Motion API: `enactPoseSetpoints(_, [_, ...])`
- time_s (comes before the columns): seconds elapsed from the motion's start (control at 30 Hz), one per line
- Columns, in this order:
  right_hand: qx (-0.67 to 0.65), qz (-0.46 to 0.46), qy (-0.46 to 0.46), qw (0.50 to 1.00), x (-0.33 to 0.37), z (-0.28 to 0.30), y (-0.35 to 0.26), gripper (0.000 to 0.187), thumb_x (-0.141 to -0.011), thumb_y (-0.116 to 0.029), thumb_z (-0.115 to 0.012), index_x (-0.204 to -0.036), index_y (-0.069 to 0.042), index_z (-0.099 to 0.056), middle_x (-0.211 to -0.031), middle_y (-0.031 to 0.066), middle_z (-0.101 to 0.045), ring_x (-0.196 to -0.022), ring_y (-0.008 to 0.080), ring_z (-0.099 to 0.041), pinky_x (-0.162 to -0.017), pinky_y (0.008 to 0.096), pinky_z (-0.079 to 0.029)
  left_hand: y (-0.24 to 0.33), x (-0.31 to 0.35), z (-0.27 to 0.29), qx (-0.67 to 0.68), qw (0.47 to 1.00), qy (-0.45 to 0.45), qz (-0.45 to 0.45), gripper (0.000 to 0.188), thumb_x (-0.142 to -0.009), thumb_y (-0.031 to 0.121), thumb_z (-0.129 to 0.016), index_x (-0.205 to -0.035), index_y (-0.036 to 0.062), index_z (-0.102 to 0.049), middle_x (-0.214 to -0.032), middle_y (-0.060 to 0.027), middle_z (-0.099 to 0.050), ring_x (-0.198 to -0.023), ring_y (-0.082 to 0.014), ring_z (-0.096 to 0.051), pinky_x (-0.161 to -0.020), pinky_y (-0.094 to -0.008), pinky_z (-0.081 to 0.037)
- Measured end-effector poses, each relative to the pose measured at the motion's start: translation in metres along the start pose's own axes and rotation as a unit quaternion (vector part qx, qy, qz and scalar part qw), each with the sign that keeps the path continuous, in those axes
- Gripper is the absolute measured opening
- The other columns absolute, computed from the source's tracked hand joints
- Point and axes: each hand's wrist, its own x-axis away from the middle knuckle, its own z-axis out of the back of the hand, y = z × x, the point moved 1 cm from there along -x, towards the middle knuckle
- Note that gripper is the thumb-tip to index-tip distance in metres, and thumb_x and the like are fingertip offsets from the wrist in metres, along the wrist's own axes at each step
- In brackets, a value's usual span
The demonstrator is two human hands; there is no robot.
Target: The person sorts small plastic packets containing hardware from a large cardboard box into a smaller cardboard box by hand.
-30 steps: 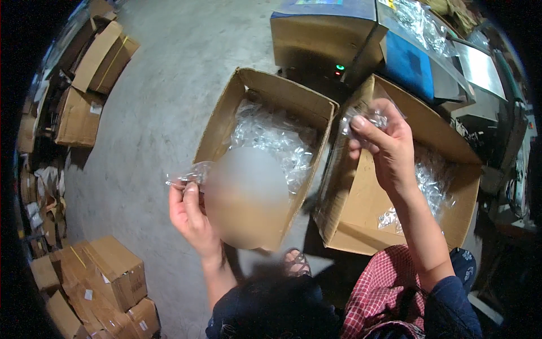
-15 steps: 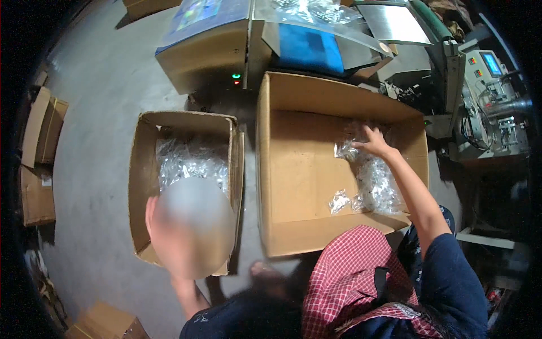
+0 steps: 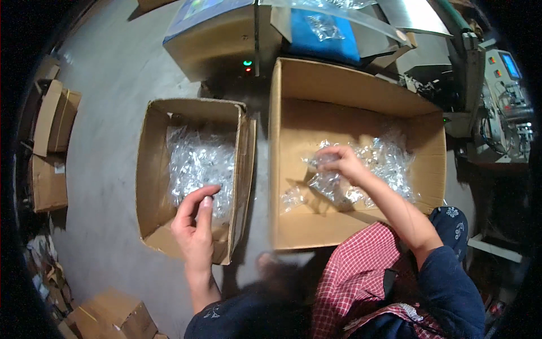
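My left hand (image 3: 194, 230) hovers over the near end of the smaller carton (image 3: 148, 169), its thumb and forefinger bent together at the tips. Whatever sits between them, if anything, is too small to make out. Beyond the fingertips a heap of clear plastic bags (image 3: 197, 158) with small shiny pieces fills much of that carton. In the larger carton (image 3: 361, 233), my right hand (image 3: 347, 165) has its fingers closed on a clear small-parts bag (image 3: 323, 159). Loose bags (image 3: 392, 166) lie to its right, and a single bag (image 3: 293, 199) lies toward the left wall.
Beyond the cartons stands a metal-sided machine (image 3: 226, 48) with a blue chute (image 3: 305, 48), a bag (image 3: 324, 27) resting on it. A control panel (image 3: 502, 68) is at far right. More cartons stand at left (image 3: 56, 121) and lower left (image 3: 113, 316).
My right hand has moved left within the larger carton, and the bags there are spread further left. My left hand's fingers show clearly now. A bag now shows on the blue chute.
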Motion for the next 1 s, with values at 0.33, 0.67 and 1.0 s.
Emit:
enactPoseSetpoints(0.33, [-0.011,0.032,-0.233,0.972,0.056,-0.074,-0.15,0.04,-0.07,-0.002,-0.079,-0.109,-0.001,-0.069,-0.099,0.007,-0.071,-0.089,0.0142,-0.065,-0.087,0.0289,-0.051,0.048,-0.009,-0.03,0.098,0.988,-0.116,-0.005,0.033,-0.083,0.004,-0.072,-0.115,0.0005,-0.063,-0.104,-0.0054,-0.066,-0.089,-0.0122,-0.059,-0.076,-0.0241,-0.049])
enactPoseSetpoints(0.67, [-0.056,0.035,-0.303,0.951,0.049,-0.097,-0.164,0.064,-0.07,-0.002,-0.075,-0.13,-0.005,-0.055,-0.109,0.0092,-0.065,-0.091,0.0142,-0.064,-0.088,0.031,-0.052,0.026,-0.019,0.036,-0.21,0.953,0.155,-0.151,0.045,-0.089,0.015,-0.066,-0.13,0.0029,-0.052,-0.13,-0.0141,-0.052,-0.116,-0.0236,-0.052,-0.088,-0.034,-0.047])
enactPoseSetpoints(1.0, [-0.122,-0.017,-0.39,0.912,0.042,-0.125,-0.173,0.084,-0.067,-0.003,-0.076,-0.142,0.002,-0.038,-0.115,0.0165,-0.065,-0.085,0.0111,-0.065,-0.081,0.0237,-0.051,0.024,-0.008,0.018,0.131,0.988,0.023,0.08,0.019,-0.095,0.016,-0.061,-0.106,0.0007,-0.061,-0.08,-0.0052,-0.067,-0.073,-0.0135,-0.065,-0.062,-0.0277,-0.05])
